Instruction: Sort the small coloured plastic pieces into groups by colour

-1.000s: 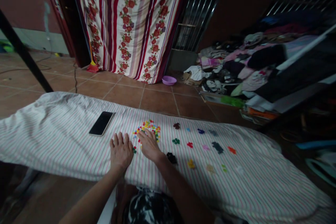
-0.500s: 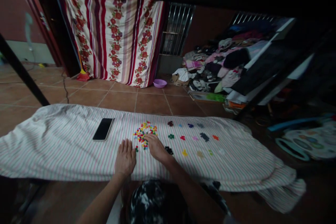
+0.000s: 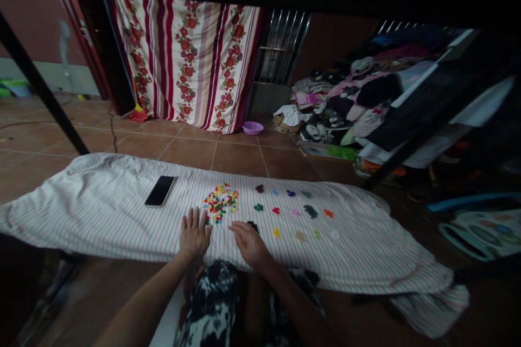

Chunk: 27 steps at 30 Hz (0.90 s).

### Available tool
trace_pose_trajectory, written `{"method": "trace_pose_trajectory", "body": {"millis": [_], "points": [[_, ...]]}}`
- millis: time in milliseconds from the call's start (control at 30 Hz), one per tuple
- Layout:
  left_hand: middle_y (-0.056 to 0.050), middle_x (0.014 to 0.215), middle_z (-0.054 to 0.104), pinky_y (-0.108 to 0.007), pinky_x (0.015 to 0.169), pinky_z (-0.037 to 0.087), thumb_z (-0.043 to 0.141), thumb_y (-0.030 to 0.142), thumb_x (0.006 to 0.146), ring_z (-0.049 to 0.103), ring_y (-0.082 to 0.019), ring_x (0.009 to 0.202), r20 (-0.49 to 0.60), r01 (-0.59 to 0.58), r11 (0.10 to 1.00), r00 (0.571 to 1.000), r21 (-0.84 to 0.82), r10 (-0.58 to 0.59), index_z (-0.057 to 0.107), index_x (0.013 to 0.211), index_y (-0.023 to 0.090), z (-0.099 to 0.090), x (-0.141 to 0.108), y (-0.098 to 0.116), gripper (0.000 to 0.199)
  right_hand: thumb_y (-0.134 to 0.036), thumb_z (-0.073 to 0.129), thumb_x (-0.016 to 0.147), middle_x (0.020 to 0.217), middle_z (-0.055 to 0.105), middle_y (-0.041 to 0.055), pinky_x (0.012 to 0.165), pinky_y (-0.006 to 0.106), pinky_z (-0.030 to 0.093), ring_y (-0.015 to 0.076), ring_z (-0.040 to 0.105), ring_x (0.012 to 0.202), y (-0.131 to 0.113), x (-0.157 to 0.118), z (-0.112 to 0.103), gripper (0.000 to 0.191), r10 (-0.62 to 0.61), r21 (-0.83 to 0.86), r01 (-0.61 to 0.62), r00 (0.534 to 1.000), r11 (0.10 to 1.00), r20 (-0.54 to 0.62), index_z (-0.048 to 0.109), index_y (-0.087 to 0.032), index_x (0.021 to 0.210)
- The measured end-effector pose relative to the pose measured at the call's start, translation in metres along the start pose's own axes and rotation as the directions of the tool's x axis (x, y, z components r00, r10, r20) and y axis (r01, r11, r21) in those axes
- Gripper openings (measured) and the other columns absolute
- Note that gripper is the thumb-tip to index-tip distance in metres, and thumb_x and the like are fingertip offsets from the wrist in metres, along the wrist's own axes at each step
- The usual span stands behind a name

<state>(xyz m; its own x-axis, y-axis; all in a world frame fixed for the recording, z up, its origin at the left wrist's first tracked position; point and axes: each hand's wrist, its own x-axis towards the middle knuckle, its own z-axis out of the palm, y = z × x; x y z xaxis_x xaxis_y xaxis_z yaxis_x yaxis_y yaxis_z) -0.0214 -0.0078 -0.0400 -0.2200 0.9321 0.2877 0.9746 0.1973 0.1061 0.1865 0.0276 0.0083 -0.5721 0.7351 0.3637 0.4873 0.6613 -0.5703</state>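
Observation:
On the striped cloth (image 3: 130,227), my left hand (image 3: 195,232) lies flat, palm down with fingers spread, just beside the near left edge of a mixed pile of tiny coloured pieces (image 3: 222,201). My right hand (image 3: 248,244) is off the pile, nearer to me, its fingers curled toward the thumb; anything between them is too small to make out. Behind its knuckles a black cluster (image 3: 253,226) is partly hidden. Further right are small single-colour clusters in rows, among them yellow (image 3: 277,232), green (image 3: 259,207), red (image 3: 275,210), dark grey (image 3: 311,211) and orange (image 3: 328,213).
A phone (image 3: 161,191) with a dark screen lies left of the pile. Beyond the cloth are a tiled floor, a purple basin (image 3: 253,128), a floral curtain (image 3: 187,65) and a heap of clothes (image 3: 345,97). Dark frame bars slant down on both sides.
My right hand has drawn back from the mixed pile toward me. The left hand stays nearly in place, its fingers spread wider. The camera view has shifted slightly.

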Motion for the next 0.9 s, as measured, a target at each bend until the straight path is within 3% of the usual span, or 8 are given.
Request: {"method": "trace_pose_trajectory", "body": {"millis": [167,400,500,700,900], "points": [[-0.018,0.151,0.037,-0.056,0.114,0.027,0.035,0.035,0.095,0.026,-0.033,0.144,-0.036,0.049,0.999,0.998,-0.023,-0.050,0.046,0.142,0.013,-0.002,0.016,0.013,0.053,-0.016,0.041,0.088,0.119,0.067,0.0112,0.100,0.038,0.051,0.0206,0.063,0.112,0.010,-0.014,-0.009,0.039,0.027,0.050,-0.028,1.000,0.998,0.015,0.069,-0.020,0.113],[-0.025,0.149,0.036,-0.053,0.116,0.026,0.035,0.044,0.095,0.026,-0.035,0.144,-0.049,0.108,0.994,0.993,-0.028,-0.109,0.041,0.142,0.002,-0.004,0.022,0.016,0.064,-0.013,0.039,0.088,0.113,0.069,0.0117,0.095,0.036,0.052,0.0207,0.065,0.106,0.007,-0.013,-0.016,0.039,0.055,0.090,-0.061,0.996,0.994,0.068,0.069,-0.018,0.112],[-0.031,0.145,0.039,-0.054,0.115,0.027,0.036,0.044,0.094,0.028,-0.039,0.142,-0.073,0.156,0.987,0.985,-0.020,-0.158,0.045,0.137,-0.006,-0.003,0.016,0.014,0.066,-0.013,0.040,0.089,0.108,0.070,0.0105,0.092,0.033,0.053,0.0196,0.065,0.102,0.003,-0.003,-0.013,0.038,0.065,0.093,-0.075,0.992,0.993,0.107,0.069,-0.018,0.112],[-0.029,0.137,0.050,-0.054,0.109,0.035,0.028,0.025,0.093,0.040,-0.035,0.136,-0.152,0.200,0.980,0.969,0.014,-0.195,0.051,0.133,-0.002,-0.005,0.010,0.013,0.053,-0.010,0.043,0.090,0.104,0.069,0.0094,0.092,0.031,0.049,0.0185,0.063,0.101,0.002,0.028,0.008,0.035,0.104,-0.021,-0.102,0.980,0.995,0.168,0.069,-0.018,0.111],[-0.027,0.137,0.051,-0.051,0.109,0.034,0.035,0.021,0.090,0.042,-0.037,0.134,-0.082,0.231,0.969,0.971,0.089,-0.224,0.052,0.131,-0.002,-0.006,0.013,0.016,0.050,-0.011,0.042,0.093,0.106,0.068,0.0090,0.092,0.027,0.044,0.0176,0.060,0.103,0.003,0.057,0.028,0.033,0.244,-0.180,-0.204,0.941,0.962,0.233,0.068,-0.019,0.111]]}}
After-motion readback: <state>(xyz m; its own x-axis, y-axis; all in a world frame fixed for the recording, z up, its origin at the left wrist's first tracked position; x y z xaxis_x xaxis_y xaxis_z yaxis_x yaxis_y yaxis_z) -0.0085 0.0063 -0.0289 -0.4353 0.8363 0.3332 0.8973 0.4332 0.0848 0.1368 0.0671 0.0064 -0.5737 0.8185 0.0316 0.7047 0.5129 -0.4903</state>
